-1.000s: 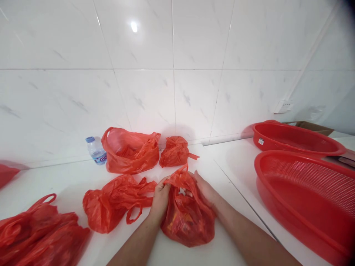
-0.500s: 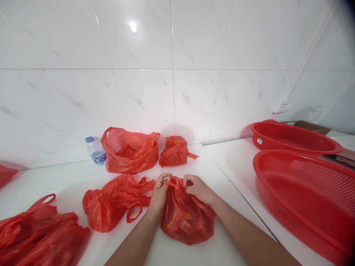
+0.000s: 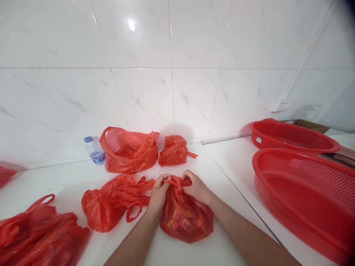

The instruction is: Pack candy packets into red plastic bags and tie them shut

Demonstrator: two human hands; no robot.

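one filled red bag [image 3: 188, 221], bottom centre of the frame, its gathered top pinched by left hand [image 3: 160, 190] and right hand [image 3: 194, 184], on white counter [image 3: 222, 242].

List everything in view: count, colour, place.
Bulging plastic bag: one, translucent red, front centre
Crumpled plastic bag: one, red, centre left
Blue-capped bottle: one, clear plastic, back left
Gaping plastic bag: one, red, right of bottle
Small bunched bag: one, red, back centre
Plastic bag heap: number unclear, red, lower left
Oval mesh basket: one, red, right
Oval basin: one, red, behind basket
Cardboard box: one, brown, far right
Socket: one, white, upper right
Unclear items: two, red left, brownish right
Tiled wall: one, white, behind
Tabletop: one, white, beneath
Hands: two, on bulging bag
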